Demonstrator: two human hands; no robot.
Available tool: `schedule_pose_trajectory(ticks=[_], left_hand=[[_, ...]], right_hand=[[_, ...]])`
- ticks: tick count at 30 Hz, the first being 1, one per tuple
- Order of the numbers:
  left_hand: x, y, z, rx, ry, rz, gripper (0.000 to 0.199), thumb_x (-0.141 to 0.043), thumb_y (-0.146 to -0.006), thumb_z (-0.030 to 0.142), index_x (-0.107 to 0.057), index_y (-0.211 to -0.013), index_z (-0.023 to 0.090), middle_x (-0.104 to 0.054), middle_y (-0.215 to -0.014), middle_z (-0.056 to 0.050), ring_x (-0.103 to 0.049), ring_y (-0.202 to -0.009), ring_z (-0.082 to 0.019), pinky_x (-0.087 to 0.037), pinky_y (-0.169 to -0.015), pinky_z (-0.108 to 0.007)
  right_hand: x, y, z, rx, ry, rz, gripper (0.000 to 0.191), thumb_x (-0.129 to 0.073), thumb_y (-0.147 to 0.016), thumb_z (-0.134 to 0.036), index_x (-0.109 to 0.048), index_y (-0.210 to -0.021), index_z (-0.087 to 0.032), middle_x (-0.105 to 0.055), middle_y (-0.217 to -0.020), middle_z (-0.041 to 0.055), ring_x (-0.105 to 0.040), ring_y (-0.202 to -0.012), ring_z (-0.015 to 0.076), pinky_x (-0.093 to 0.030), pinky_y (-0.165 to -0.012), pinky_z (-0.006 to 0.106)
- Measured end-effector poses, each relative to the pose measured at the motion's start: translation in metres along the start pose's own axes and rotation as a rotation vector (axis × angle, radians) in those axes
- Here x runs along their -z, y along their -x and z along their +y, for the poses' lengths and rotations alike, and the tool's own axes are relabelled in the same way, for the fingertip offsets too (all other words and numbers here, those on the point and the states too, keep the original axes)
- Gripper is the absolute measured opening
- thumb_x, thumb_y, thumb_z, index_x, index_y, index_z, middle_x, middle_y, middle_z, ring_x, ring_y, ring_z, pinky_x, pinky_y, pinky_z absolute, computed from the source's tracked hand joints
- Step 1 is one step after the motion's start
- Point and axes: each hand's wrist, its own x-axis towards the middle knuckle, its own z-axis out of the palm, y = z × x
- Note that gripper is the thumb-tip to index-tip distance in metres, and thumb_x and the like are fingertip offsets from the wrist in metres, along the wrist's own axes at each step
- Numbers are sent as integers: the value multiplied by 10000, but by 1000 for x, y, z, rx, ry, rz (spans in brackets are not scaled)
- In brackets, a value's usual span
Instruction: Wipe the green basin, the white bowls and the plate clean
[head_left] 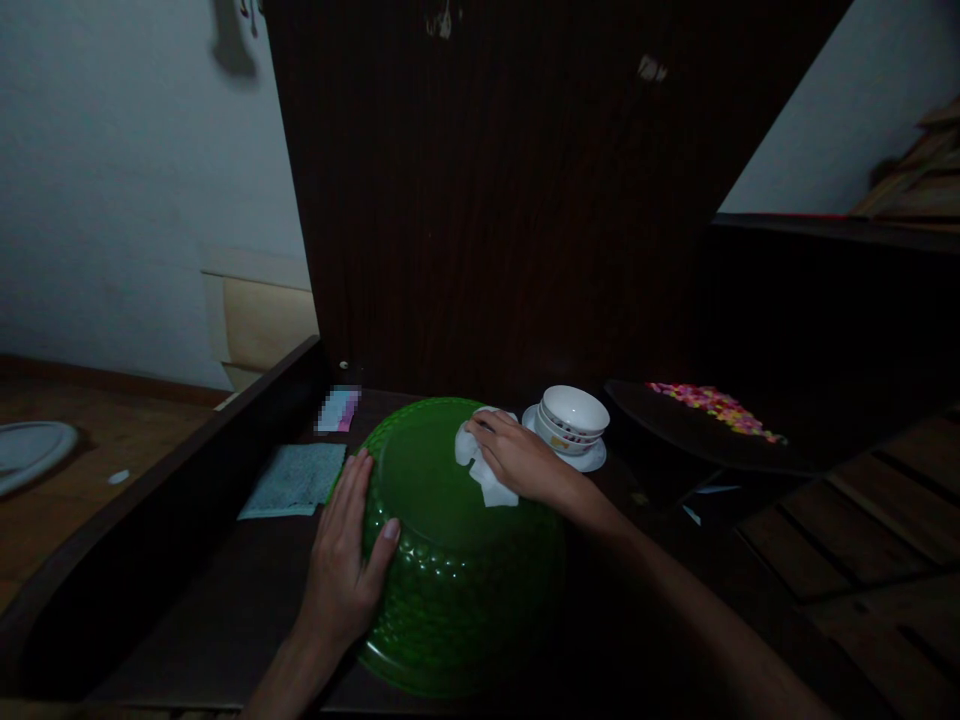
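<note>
A green basin [450, 590] lies upside down on the dark wooden surface [202, 620], its flat bottom facing up. My left hand [345, 555] rests against the basin's left side with its fingers stretched out and the thumb apart. On the far right part of the basin's bottom, my right hand [517, 455] presses a crumpled white tissue [495, 487], its fingers bent over it. Some of the tissue is hidden under that hand.
Stacked white bowls [574, 412] stand on a white plate [595, 458] behind the basin. A folded grey-green cloth [292, 482] and a small packet [339, 410] lie at left. Pink and yellow pieces [716, 405] lie at right. A raised dark side board [150, 500] borders the left.
</note>
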Motion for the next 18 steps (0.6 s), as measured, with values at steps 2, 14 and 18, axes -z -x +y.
schedule_pose_trajectory(ticks=[2,14,18], left_hand=[[0,0,0,0,-7,-7,662,-457,-983,327,-197,-1588,272,-353,-1607,-115,-341,-1467,-318,-342,-1162,-584],[0,0,1,4,-5,-9,663,-458,-984,313,-191,-1589,264,-346,-1608,-129,-324,-1475,-312,-331,-1163,-592],[0,0,1,-1,2,-9,661,-457,-982,313,-198,-1588,260,-347,-1608,-127,-333,-1471,-313,-335,-1164,-583]], right_hand=[[-3,-15,4,16,4,-13,359,-382,-984,-112,-585,-1279,-83,-598,-1254,175,-538,-1199,263,-455,-1045,443],[-1,-30,9,47,-36,-30,338,-398,-976,-114,-620,-1231,-94,-608,-1194,164,-532,-1147,251,-445,-1025,425],[5,-9,9,51,-95,-23,350,-392,-968,-101,-634,-1220,-128,-612,-1199,149,-544,-1138,244,-464,-1005,429]])
